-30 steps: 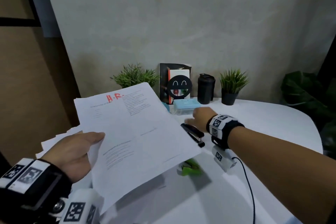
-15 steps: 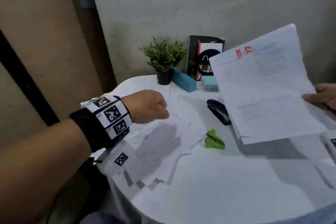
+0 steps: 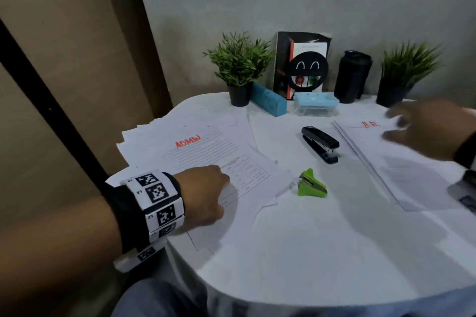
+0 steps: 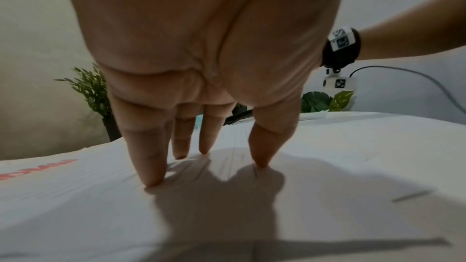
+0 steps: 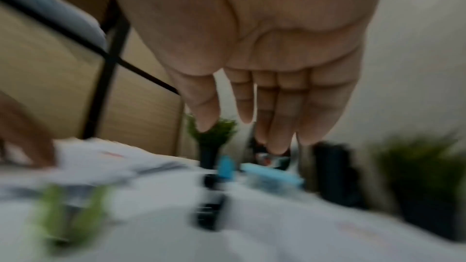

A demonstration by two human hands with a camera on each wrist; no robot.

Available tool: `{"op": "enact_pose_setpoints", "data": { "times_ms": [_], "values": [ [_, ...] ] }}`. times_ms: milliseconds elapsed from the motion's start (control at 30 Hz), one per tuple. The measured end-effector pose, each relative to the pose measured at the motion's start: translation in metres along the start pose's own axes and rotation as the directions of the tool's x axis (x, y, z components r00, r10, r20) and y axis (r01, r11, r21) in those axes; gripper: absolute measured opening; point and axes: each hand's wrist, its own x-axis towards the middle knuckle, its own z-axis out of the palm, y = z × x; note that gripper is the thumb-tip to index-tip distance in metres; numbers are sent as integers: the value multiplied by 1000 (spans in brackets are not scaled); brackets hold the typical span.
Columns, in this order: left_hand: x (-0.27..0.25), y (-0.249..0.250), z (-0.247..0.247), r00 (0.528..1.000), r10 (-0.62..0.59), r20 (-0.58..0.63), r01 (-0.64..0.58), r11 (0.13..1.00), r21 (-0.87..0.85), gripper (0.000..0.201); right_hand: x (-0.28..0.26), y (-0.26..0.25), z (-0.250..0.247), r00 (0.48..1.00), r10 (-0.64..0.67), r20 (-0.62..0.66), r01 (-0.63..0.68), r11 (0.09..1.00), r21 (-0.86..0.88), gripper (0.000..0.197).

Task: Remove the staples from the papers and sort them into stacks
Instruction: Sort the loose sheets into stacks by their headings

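A loose pile of papers [image 3: 195, 141], the top sheet marked ADMIN in red, lies on the left of the white table [image 3: 309, 252]. My left hand [image 3: 206, 193] rests on that sheet, fingertips [image 4: 153, 178] straight and pressing the paper [image 4: 327, 166]. A second sheet marked in red, the H.R. paper [image 3: 401, 162], lies flat at the right. My right hand [image 3: 425, 131] hovers open above it, blurred, fingers [image 5: 274, 127] straight and holding nothing. A green staple remover [image 3: 311, 184] and a black stapler [image 3: 320, 143] lie between the two paper piles.
Along the wall stand two potted plants [image 3: 239, 67] [image 3: 404, 72], a blue case [image 3: 269, 100], a light blue lidded box [image 3: 315, 104], a black tumbler [image 3: 353, 76] and a book with a smiley disc [image 3: 304, 64]. The table's rounded front edge is near me.
The red-marked sheet went from my left hand to my right and now lies flat at the right, released. My left hand came down onto the ADMIN pile.
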Motion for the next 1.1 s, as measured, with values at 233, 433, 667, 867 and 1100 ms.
{"op": "enact_pose_setpoints", "data": {
  "times_ms": [233,433,667,867,1100],
  "values": [
    [7,-18,9,998,5,-65,-15,990,-144,31,-15,-107,69,854,-281,438,309,951,10,40],
    [18,-94,-16,967,-201,-156,171,967,-189,51,7,-97,60,936,-96,338,-53,912,406,20],
    [57,-153,-21,904,-424,-55,414,900,-136,58,2,-133,56,894,-173,413,-101,820,563,16],
    [74,-159,-15,881,-461,-103,435,877,-205,47,3,-150,74,895,-209,393,182,978,104,15],
    [72,-166,-14,815,-504,-285,83,589,-804,54,2,-138,80,951,-113,289,30,960,277,41]
  ]
}}
